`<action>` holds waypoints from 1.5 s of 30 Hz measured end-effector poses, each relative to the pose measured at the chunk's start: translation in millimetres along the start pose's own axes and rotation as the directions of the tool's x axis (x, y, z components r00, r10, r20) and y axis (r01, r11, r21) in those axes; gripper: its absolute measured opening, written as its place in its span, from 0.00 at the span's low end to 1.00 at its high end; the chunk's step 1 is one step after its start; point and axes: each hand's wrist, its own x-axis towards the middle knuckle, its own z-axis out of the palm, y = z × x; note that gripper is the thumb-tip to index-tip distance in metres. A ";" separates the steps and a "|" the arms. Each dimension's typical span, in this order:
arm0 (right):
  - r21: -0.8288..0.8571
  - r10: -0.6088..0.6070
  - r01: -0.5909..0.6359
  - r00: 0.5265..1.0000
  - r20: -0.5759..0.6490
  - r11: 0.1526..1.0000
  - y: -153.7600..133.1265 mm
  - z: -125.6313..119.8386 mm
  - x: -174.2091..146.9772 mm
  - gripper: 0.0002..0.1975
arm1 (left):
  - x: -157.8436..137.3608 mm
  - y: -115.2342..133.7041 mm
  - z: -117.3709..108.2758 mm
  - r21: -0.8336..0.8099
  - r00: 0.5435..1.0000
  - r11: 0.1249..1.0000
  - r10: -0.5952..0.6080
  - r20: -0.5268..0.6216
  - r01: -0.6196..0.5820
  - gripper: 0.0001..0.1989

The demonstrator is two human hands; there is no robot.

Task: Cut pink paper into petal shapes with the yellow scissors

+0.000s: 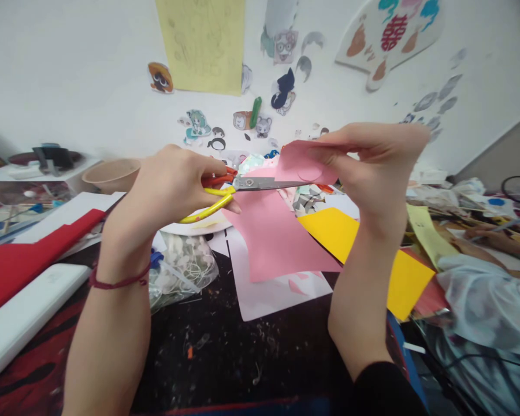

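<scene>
1. Writing: red 囍 on the white fan-shaped wall piece (390, 34); marks on the yellow wall sheet (201, 43) too faint to read.
2. Scissors (250, 182) held above the bench (225, 370); blades point right, long axis nearly level.
3. Left hand (169, 179) grips yellow-and-red handles.
4. Right hand (372, 156) pinches pink paper piece (297, 156), blades at its lower edge; larger pink sheet (281, 237) below.

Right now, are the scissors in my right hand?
No, your left hand holds the scissors while your right hand pinches pink paper.
</scene>
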 end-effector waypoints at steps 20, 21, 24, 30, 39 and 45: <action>-0.053 0.053 -0.052 0.998 0.025 0.997 -4.9 -1.8 5.3 0.06 | 0.1 1.7 7.4 0.029 0.981 0.995 0.092 0.173 -0.099 0.24; -0.047 0.044 -0.043 0.999 0.016 0.998 -4.9 -1.2 5.2 0.06 | 0.7 1.9 8.3 0.039 0.977 0.993 0.104 0.184 -0.113 0.25; -0.012 0.004 -0.004 1.000 -0.010 1.000 -3.5 0.6 4.9 0.05 | 2.2 3.1 11.2 0.082 0.967 0.985 0.128 0.222 -0.149 0.26; -0.011 -0.140 0.140 0.989 -0.051 0.990 8.5 8.8 6.1 0.06 | 2.5 10.5 17.6 0.165 0.955 0.965 0.159 0.249 -0.204 0.23; -0.103 -0.114 0.110 0.993 -0.036 0.989 7.3 14.8 3.8 0.04 | 2.3 22.7 22.9 0.298 0.971 0.937 0.120 0.208 -0.180 0.18; -0.082 -0.197 0.191 0.979 -0.062 0.978 8.1 16.6 5.4 0.05 | 1.1 23.3 23.8 0.277 0.983 0.948 0.127 0.131 -0.159 0.17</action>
